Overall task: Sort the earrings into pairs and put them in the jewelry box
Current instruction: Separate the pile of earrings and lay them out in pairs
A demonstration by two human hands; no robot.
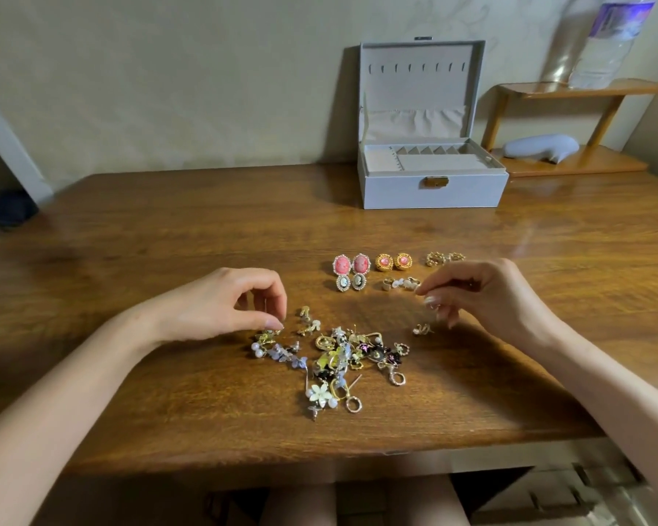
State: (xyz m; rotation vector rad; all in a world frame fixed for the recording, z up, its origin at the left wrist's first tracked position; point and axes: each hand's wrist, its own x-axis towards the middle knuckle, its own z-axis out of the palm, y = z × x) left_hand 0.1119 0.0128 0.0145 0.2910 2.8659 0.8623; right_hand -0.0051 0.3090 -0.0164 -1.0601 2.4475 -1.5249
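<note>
Left hand: near left, fingers curled, thumb and forefinger tips pinching a small gold earring at the left edge of the pile.

Unsorted pile of earrings: near centre on the wooden table. Flowers, pearls and hoops, tangled.

Beyond it, sorted pairs side by side: pink oval pair, round gold pair, gold knot pair.

Jewelry box: far, right of centre, lid up.

Right hand: fingers curled, blurred; cannot tell whether it holds anything. A loose gold piece lies under it.

Wooden shelf: far right.
</note>
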